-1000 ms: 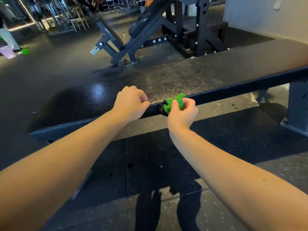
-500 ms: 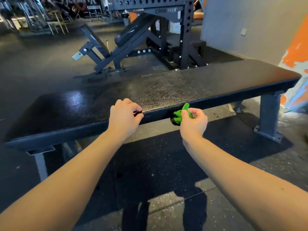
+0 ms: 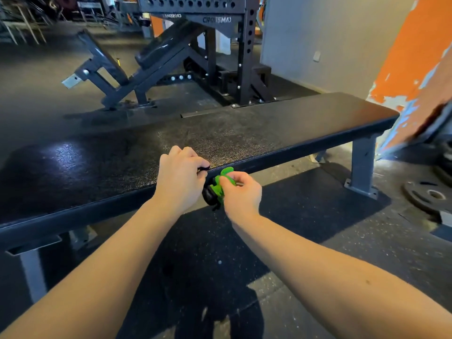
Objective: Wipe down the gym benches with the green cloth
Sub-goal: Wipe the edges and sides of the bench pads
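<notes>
Green cloth (image 3: 221, 183) would do best shaken open, then pressed flat along the bench (image 3: 269, 133) top in long overlapping strokes, edges included. It is a small, bright, crumpled wad, gripped with a dark lump (image 3: 208, 195) by the curled fingers of the right hand (image 3: 241, 193), just off the bench's near edge. The left hand (image 3: 179, 178) pinches a small dark thing (image 3: 203, 169) there.

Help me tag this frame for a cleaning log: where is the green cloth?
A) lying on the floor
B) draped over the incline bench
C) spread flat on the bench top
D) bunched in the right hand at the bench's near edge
D: the right hand grips the bunched green cloth right at the near edge of the flat bench.
</notes>
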The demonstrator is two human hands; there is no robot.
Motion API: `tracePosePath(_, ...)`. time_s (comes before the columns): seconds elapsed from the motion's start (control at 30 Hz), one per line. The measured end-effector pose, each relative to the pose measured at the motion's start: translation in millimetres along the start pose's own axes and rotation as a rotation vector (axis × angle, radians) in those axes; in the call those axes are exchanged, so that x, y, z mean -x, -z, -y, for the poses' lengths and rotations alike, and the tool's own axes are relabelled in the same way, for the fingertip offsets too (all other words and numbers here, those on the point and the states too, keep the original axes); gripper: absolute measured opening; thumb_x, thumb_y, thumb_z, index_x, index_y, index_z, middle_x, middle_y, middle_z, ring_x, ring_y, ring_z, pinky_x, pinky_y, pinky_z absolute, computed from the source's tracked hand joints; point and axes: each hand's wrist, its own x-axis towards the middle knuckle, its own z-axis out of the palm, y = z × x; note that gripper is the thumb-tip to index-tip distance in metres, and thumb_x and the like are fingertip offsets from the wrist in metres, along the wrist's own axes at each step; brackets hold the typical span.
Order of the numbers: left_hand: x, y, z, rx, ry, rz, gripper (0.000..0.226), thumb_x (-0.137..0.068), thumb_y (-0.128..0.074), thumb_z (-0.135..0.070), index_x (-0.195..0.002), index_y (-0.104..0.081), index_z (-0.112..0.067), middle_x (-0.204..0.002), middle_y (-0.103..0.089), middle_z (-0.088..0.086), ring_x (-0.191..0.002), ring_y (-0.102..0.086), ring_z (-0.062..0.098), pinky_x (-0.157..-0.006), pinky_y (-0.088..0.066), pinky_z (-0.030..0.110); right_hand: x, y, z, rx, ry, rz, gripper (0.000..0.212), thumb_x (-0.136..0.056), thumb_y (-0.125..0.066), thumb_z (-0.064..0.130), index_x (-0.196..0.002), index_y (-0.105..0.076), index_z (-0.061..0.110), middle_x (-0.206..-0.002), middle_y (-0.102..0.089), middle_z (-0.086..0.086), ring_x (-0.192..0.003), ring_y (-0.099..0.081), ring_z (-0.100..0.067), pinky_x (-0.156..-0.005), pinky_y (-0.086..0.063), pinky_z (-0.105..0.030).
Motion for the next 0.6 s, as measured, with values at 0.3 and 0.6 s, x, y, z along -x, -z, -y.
tracePosePath(0.3, 10, 17, 19, 0.034, 0.051, 0.055, 0.02, -0.097, -0.063, -0.031, -0.113, -0.074, -0.033, -0.119, -0.064, -0.003, -0.115, -0.047, 0.026, -0.094, -0.035, 0.045, -40, 38, 15, -0.151, -0.083, -0.374, 0.006, -0.097, -0.064, 0.019, -0.098, -0.064, 0.024, -0.097, -0.066, 0.005, -0.091, -0.064, -0.015, -0.075, -0.051, -0.029)
tracePosePath(0.6, 6, 15, 5, 0.026, 0.076, 0.072, 0.017, -0.096, -0.063, -0.029, -0.11, -0.072, -0.03, -0.116, -0.063, -0.004, -0.115, -0.047, 0.025, -0.097, -0.035, 0.045, -5, 32, 3, -0.003, -0.03, 0.025, 0.007, -0.093, -0.072, 0.023, -0.095, -0.068, 0.029, -0.094, -0.068, 0.011, -0.091, -0.066, -0.009, -0.084, -0.058, -0.03)
